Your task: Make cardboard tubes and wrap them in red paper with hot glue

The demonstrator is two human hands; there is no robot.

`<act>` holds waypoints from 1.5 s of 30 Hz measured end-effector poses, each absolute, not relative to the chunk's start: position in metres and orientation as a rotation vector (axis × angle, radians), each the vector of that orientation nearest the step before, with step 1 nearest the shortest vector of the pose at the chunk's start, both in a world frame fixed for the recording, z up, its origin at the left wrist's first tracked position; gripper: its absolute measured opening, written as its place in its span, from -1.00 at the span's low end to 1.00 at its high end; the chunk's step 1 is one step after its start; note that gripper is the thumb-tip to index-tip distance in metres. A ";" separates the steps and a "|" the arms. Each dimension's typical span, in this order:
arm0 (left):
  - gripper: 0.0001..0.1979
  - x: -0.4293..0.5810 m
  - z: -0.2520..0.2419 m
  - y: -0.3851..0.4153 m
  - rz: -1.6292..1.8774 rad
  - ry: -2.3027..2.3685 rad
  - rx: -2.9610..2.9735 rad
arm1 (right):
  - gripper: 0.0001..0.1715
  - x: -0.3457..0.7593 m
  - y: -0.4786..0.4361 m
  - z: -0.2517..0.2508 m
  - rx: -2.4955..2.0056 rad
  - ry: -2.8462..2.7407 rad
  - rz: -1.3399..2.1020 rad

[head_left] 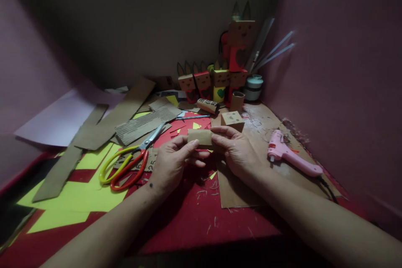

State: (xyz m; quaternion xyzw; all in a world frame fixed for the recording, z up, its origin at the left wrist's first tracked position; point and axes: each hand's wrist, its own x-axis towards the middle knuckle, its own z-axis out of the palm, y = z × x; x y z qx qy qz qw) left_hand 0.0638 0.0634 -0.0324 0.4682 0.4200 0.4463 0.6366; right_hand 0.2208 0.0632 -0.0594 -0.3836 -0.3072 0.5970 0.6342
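Both my hands hold a small brown cardboard piece (201, 136) above the red table surface (194, 217). My left hand (172, 163) pinches its left end with thumb and fingers. My right hand (235, 150) grips its right end, fingers curled over the top edge. Just behind the piece stands a small cardboard box (233, 120). Scissors (132, 161) with yellow and red handles lie to the left of my left hand. A pink glue gun (290, 158) lies to the right of my right hand on a brown cardboard sheet (238, 192).
Long cardboard strips (94, 134), corrugated pieces (144, 125) and yellow paper (78, 197) cover the left side. Several cardboard animal figures (213, 79) stand at the back, with a cardboard tube (207, 105) and a pale jar (253, 88). Pink walls close in left and right.
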 end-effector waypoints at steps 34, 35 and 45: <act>-0.85 0.053 -0.032 0.076 1.095 1.054 1.269 | -0.93 0.225 0.047 -0.044 -0.859 -1.316 0.631; -0.84 0.053 -0.032 0.076 1.074 1.043 1.257 | -0.95 0.224 0.048 -0.045 -0.907 -1.259 0.735; -0.75 0.050 -0.039 0.083 0.946 1.047 1.194 | -0.81 0.219 0.053 -0.044 -0.931 -1.045 1.232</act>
